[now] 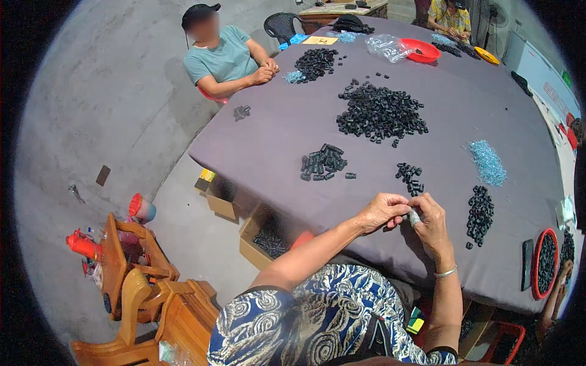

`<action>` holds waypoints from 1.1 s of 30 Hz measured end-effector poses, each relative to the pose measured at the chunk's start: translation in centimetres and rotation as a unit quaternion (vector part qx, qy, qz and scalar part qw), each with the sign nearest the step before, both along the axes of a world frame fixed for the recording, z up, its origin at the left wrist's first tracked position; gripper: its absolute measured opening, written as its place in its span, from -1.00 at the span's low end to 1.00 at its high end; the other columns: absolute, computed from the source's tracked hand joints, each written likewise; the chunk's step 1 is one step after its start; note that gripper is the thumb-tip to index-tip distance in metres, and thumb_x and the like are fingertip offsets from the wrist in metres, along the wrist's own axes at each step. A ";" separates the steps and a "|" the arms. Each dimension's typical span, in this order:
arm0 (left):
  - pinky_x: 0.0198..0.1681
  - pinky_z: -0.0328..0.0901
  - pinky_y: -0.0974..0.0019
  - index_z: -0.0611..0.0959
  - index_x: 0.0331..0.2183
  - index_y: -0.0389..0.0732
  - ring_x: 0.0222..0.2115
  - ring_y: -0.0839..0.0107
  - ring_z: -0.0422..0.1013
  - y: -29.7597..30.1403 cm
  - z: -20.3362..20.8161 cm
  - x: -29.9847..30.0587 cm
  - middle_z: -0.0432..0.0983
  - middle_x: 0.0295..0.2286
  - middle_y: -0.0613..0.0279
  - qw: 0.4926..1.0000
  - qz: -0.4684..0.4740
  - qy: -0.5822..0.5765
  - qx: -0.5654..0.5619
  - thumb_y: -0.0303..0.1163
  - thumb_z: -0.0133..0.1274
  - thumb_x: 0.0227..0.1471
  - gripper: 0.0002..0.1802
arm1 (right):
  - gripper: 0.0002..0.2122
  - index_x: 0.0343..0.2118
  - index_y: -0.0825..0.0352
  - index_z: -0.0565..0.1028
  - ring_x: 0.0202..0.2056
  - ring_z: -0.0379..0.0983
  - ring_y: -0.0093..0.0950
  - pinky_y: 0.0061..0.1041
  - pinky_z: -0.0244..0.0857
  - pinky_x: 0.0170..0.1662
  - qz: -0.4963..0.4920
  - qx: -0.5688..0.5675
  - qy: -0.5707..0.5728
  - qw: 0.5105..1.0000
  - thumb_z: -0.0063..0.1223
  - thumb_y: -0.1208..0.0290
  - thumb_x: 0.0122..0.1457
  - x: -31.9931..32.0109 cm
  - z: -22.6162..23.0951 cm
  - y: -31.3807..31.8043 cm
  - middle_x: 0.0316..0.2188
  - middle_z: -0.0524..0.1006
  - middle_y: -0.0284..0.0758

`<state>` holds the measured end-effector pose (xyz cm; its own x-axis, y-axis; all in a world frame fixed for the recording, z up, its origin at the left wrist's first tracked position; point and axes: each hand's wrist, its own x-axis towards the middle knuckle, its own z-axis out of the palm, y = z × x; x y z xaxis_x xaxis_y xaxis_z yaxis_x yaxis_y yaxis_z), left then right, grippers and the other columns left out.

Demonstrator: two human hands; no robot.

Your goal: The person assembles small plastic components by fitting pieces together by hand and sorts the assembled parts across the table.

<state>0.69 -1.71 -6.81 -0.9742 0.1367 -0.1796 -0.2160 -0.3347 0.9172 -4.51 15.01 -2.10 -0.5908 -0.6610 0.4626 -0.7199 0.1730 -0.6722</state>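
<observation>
Close together over the near part of the table, my left hand (384, 211) and my right hand (430, 221) meet at their fingertips. Both are closed in a pinch; whatever is between them is too small and covered to name. A pale wrap covers one finger of my right hand. Just beyond the fingers lies a small group of black cylindrical parts (409, 174). To the right sit a heap of small black pieces (480, 215) and a heap of tiny bluish metallic pieces (488, 162). Longer black parts (323, 162) are piled to the left, with a large black heap (381, 113) farther back.
A grey-clothed table (274, 131) fills the middle. One person (223, 61) sits far left, another (450, 21) at the far end. A red tray (545, 263) and a phone (527, 264) lie right. Cardboard boxes (253, 235) and a wooden chair (183, 317) stand left.
</observation>
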 end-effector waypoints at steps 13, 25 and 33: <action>-0.54 0.26 0.56 0.54 -0.16 -0.36 -0.61 0.62 0.33 0.5 -0.1 0.0 0.43 -0.56 0.34 0.999 0.024 0.022 -0.020 -0.48 0.00 0.08 -0.74 | -0.75 -0.38 0.41 0.39 -0.37 0.37 -0.14 -0.28 0.29 -0.33 -0.019 0.038 0.036 0.998 0.04 0.70 -0.21 -0.3 -0.6 0.4 -0.45 0.37 -0.16; -0.55 0.27 0.57 0.56 -0.21 -0.32 -0.61 0.64 0.33 0.5 -0.3 0.4 0.44 -0.57 0.35 0.999 0.026 0.022 -0.032 -0.44 0.01 0.09 -0.79 | -0.85 -0.43 0.39 0.45 -0.44 0.43 -0.23 -0.39 0.30 -0.40 -0.025 0.001 -0.012 1.000 0.11 0.65 -0.12 -0.5 -0.5 0.4 -0.49 0.42 -0.22; -0.56 0.30 0.52 0.55 -0.19 -0.35 -0.61 0.59 0.36 0.5 0.0 -0.1 0.48 -0.56 0.27 0.995 0.062 0.002 -0.072 -0.45 0.04 0.08 -0.76 | -0.90 -0.46 0.40 0.44 -0.43 0.43 -0.17 -0.32 0.32 -0.35 -0.026 -0.016 0.006 0.999 0.01 0.58 -0.10 -1.4 -1.2 0.3 -0.50 0.44 -0.15</action>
